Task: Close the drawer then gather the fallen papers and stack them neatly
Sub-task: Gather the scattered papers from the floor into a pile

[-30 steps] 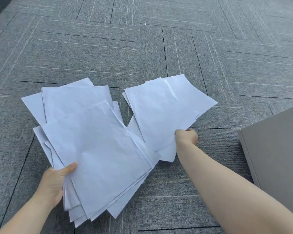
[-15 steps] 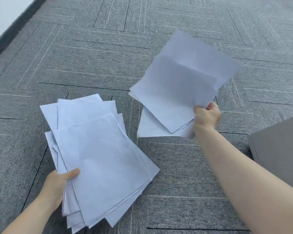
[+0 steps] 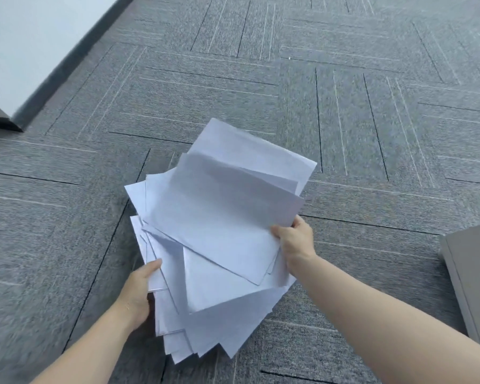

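Both bundles of loose white paper sheets held above grey patterned carpet tiles, overlapping, edges fanned and uneven. Left hand gripping lower left edge of under bundle, thumb on top; right hand pinching right edge of upper sheets — laid askew across the rest. Grey flat-fronted cabinet panel at right edge, apart from paper.
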Motion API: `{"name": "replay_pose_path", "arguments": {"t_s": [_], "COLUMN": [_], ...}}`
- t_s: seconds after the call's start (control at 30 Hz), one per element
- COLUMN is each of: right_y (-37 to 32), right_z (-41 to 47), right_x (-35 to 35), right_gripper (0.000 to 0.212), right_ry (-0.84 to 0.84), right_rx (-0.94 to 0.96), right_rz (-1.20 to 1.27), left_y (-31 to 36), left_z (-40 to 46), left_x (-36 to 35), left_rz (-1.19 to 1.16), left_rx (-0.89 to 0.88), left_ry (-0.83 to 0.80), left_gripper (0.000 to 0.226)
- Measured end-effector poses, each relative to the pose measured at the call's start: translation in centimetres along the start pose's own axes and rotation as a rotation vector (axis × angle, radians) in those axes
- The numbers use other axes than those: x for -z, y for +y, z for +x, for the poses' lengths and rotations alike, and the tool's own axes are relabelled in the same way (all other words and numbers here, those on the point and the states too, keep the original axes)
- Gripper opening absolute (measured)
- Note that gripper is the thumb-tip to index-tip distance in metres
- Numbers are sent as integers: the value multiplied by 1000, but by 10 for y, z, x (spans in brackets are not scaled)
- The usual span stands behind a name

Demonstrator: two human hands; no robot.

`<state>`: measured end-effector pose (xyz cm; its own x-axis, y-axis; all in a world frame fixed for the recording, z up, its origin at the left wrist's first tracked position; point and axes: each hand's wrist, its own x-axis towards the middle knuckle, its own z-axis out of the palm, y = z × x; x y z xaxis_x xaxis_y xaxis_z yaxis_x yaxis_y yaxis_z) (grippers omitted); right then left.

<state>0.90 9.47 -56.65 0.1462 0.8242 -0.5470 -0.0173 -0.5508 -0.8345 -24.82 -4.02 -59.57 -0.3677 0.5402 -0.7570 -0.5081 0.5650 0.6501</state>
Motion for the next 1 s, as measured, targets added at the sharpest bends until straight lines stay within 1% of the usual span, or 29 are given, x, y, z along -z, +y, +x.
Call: {"name": "replay_pose_path", "arguments": {"t_s": [0.07, 0.1, 0.17, 0.23, 0.27, 0.33, 0.37, 0.43, 0.5, 0.53, 0.57, 0.67, 0.73, 0.8, 0.93, 1.0], "right_y": [14, 20, 30, 37, 41, 47, 46, 40, 26, 19, 12, -1, -10, -17, -26, -27], "right_z": [-4, -5, -9, -14, -15, -14, -14, -5, 6, 14, 22, 50, 65, 76, 83, 84], "right_x": [-2, -3, -5, -9, -11, -15, -17, -14, -6, -2, 1, 0, -6, -10, -18, -20], "right_gripper": [28, 28, 26, 24, 21, 10, 9, 26, 27, 26, 28, 53, 62, 64, 56, 52], "right_ry": [-23, -38, -82, -150, -198, -260, -251, -122, 52, 100, 115, 48, -11, -54, -91, -79], "right_rx": [-44, -62, -102, -150, -184, -242, -248, -188, -63, -8, 45, 179, 202, 195, 193, 214], "right_rz": [-61, -96, -145, -184, -212, -283, -325, -473, -625, -662, -685, -815, -934, -1035, -1231, -1318], "left_y": [0, -2, -1, -5, -7, -10, -11, -13, -13, -12, -12, -12, -13, -15, -14, -14], "left_z": [0, 2, -3, 0, 0, 0, 2, 5, 5, 6, 6, 4, 4, 3, 2, 2], "left_x": [1, 2, -4, -7, -9, -11, -10, -9, -8, -7, -5, -2, 4, 7, 9, 8], "left_rz": [5, 14, 44, 114, 121, 125, 142, 146, 141, 132, 126, 103, 96, 97, 79, 72], "left_rx": [20, 27, 45, 47, 46, 19, 18, 13, -3, -6, -9, -9, -4, 8, 20, 13], "left_ry": [3, -15, -80, -77, -72, -59, -49, -42, -51, -55, -59, -85, -113, -162, -245, -246], "left_gripper": [57, 65, 60, 71, 70, 44, 35, 30, 30, 29, 28, 30, 33, 39, 71, 83]}}
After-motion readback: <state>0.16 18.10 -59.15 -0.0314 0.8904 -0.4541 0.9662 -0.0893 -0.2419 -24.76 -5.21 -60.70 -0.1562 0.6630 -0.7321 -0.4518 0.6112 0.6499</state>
